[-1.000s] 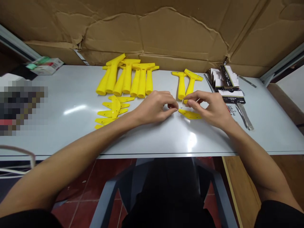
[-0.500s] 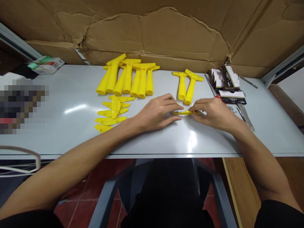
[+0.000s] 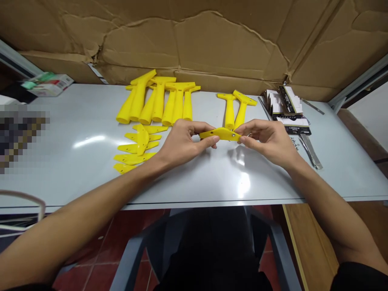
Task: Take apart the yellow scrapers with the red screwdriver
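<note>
A flat yellow plastic scraper cover plate [image 3: 222, 133] is held by its two ends above the table, its broad face turned toward me. A small metal screw shows in a hole near its right end. My left hand [image 3: 183, 143] is closed on the left end between thumb and fingers. At the other end, my right hand [image 3: 269, 141] pinches the plate. Just beyond it lie two yellow T-shaped scraper handles [image 3: 229, 109]. More yellow cover plates [image 3: 136, 158] are spread left of my left hand.
Several yellow scraper handles [image 3: 179, 101] lean together at the back left. On the right are a stack of printed cards [image 3: 292, 107], small screws [image 3: 294, 142] and metal strips [image 3: 311, 151]. Cardboard [image 3: 194, 44] closes off the back, and the table's front edge [image 3: 212, 204] runs near my forearms.
Both hands have raised the cover plate and tilted it, so its broad face shows instead of its thin edge. My fingers have shifted at both ends.
</note>
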Demonstrator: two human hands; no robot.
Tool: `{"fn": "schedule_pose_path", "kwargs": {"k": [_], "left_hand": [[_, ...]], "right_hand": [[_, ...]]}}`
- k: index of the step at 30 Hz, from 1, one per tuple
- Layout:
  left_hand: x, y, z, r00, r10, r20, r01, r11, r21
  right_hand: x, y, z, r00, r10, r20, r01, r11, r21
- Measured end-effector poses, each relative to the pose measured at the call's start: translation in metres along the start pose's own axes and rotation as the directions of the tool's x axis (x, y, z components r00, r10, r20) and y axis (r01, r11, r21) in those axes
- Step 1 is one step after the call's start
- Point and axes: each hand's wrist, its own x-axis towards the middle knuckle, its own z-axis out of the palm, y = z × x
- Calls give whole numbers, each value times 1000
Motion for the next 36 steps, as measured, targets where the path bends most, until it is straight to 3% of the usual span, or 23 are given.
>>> {"fn": "schedule_pose_path", "kwargs": {"k": [2, 5, 11, 18, 23, 26, 32, 36], "left_hand": [[-1, 0, 2, 1000, -9, -15, 9, 1000, -2], [-3, 1, 4, 1000, -23, -13, 23, 1000, -14], [-5, 7, 6, 999, -52, 9, 53, 998, -47], [-6, 10, 6, 998, -51, 30, 52, 998, -34], [-7, 10, 7, 995, -86, 44, 88, 995, -42], [-7, 10, 8, 989, -134, 62, 138, 988, -63], [-6, 8, 9, 982, -180, 61, 183, 982, -48], [-6, 7, 10, 988, -140, 60, 142, 990, -22]], "right_hand": [[-1, 1, 4, 999, -35, -24, 34, 999, -11], [-3, 0, 8, 984, -164, -74, 147, 970, -193], [-6, 3, 12, 904, -428, -14, 348, 752, -559], [-12, 18, 16, 891, -437, 123, 362, 522, -772], [-13, 22, 20, 876, -441, 195, 396, 426, -813], [-11, 20, 21, 880, -439, 180, 396, 469, -790], [-6, 14, 19, 928, -367, 61, 329, 735, -594], [-6, 11, 19, 945, -323, 52, 294, 769, -568]]}}
